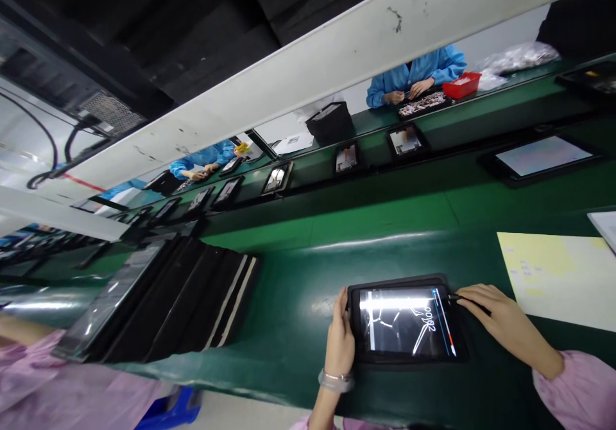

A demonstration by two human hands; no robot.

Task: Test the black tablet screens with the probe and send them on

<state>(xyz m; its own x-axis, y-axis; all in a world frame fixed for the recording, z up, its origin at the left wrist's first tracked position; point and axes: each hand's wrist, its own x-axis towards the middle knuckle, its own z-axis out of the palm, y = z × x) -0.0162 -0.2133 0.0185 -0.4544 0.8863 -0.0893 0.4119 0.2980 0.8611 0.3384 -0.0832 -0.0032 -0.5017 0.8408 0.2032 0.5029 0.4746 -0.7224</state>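
Note:
A black tablet [407, 319] lies on the green table [298, 308] in front of me, its lit screen showing white scribbled lines. My left hand [339, 340] rests against the tablet's left edge, fingers curled on its frame. My right hand [500, 321] is at the tablet's upper right corner, pinched round a thin dark stylus [464, 300] whose tip touches the screen's edge.
A yellow sheet of paper [558, 276] lies to the right. A stack of black trays [163, 301] stands at the left. Several tablets [404, 140] ride the green conveyor behind. Workers in blue coats [418, 74] sit across it. A person's pink sleeve [58, 385] is at lower left.

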